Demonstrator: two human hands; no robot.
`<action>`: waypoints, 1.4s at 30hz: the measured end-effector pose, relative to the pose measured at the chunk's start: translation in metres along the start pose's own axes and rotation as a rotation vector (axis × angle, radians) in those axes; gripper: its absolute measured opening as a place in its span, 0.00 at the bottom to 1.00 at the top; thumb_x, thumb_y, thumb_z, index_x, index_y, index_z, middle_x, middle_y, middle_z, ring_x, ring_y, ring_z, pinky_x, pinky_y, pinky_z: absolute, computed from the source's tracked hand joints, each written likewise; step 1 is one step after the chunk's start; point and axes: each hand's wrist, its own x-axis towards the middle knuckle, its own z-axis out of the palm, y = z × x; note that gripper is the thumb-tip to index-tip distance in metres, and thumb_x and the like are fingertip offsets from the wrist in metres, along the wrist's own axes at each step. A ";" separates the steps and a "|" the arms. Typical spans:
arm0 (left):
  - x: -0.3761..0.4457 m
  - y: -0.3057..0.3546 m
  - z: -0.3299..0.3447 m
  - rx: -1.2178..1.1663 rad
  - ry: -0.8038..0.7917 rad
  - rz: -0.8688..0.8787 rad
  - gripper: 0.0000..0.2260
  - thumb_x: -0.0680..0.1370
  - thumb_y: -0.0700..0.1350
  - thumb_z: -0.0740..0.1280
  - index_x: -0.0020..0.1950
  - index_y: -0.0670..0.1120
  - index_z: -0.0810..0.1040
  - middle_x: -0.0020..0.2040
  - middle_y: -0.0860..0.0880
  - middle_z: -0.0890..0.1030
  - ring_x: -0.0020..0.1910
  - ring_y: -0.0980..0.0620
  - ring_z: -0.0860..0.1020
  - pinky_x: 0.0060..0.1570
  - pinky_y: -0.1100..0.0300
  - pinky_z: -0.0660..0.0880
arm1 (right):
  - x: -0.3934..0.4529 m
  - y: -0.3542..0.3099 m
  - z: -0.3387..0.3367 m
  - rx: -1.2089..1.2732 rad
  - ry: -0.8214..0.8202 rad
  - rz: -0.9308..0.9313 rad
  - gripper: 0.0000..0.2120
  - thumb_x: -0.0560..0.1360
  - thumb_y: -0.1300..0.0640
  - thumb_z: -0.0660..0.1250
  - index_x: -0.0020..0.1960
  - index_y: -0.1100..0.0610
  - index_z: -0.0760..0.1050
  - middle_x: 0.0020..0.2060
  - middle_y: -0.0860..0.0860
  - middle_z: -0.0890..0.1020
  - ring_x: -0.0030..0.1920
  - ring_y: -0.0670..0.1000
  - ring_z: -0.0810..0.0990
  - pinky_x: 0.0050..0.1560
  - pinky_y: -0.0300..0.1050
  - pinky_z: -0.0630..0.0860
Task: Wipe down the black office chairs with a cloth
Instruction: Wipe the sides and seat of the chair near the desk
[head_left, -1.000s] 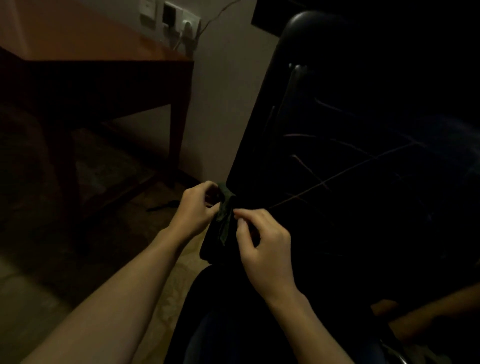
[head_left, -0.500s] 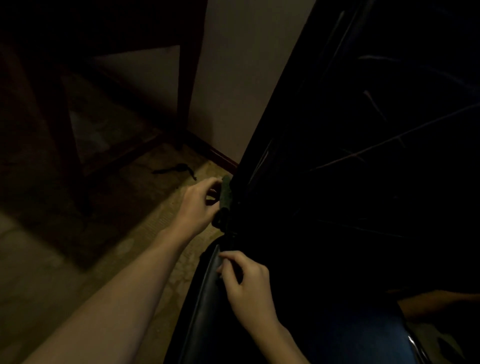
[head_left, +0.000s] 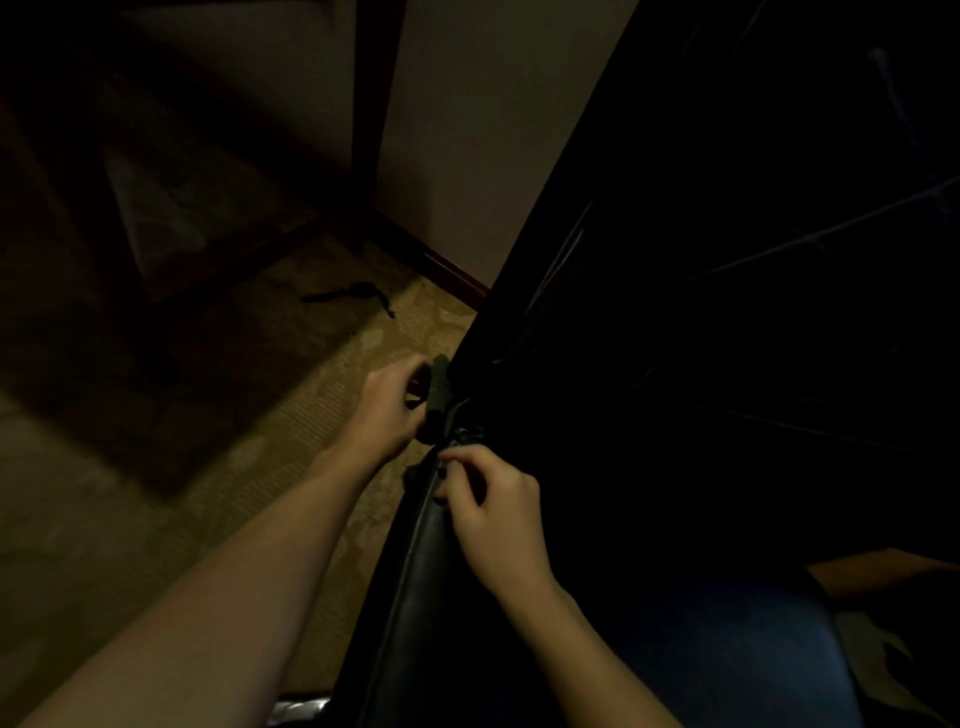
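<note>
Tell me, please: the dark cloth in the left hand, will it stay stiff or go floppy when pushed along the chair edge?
Probably floppy: the cloth bunches into folds where the left hand grips it. It likely weighs little, since fingertips alone hold it. It may drag rather than slide on the chair.

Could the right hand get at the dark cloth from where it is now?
Probably yes: the right hand sits on the chair edge just below the cloth, which the left hand holds, with nothing between.

Floor (head_left: 322, 395): patterned tan carpet, dimly lit. On it: dark wooden table leg (head_left: 371, 124) near the wall; one small black cord-like item (head_left: 353, 296), lying loose; black office chair (head_left: 675, 364).
</note>
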 end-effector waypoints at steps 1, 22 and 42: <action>0.000 -0.001 0.001 0.017 -0.022 -0.021 0.11 0.73 0.34 0.73 0.52 0.45 0.79 0.46 0.48 0.81 0.45 0.55 0.80 0.41 0.72 0.75 | 0.001 0.001 0.000 0.016 -0.001 0.021 0.08 0.79 0.58 0.63 0.54 0.50 0.80 0.40 0.44 0.82 0.41 0.41 0.82 0.43 0.40 0.79; -0.025 0.050 -0.016 0.325 0.007 -0.235 0.07 0.71 0.39 0.72 0.44 0.44 0.75 0.42 0.47 0.78 0.41 0.50 0.77 0.36 0.62 0.68 | 0.006 -0.023 -0.028 0.146 -0.020 0.178 0.19 0.74 0.44 0.70 0.62 0.47 0.71 0.44 0.43 0.78 0.44 0.43 0.79 0.49 0.46 0.79; -0.131 0.156 -0.084 -0.428 0.063 -0.334 0.18 0.76 0.35 0.69 0.62 0.51 0.70 0.55 0.49 0.77 0.53 0.53 0.79 0.48 0.59 0.79 | -0.053 -0.097 -0.066 -0.156 0.031 0.018 0.08 0.77 0.51 0.66 0.54 0.51 0.77 0.45 0.47 0.81 0.44 0.46 0.80 0.45 0.46 0.80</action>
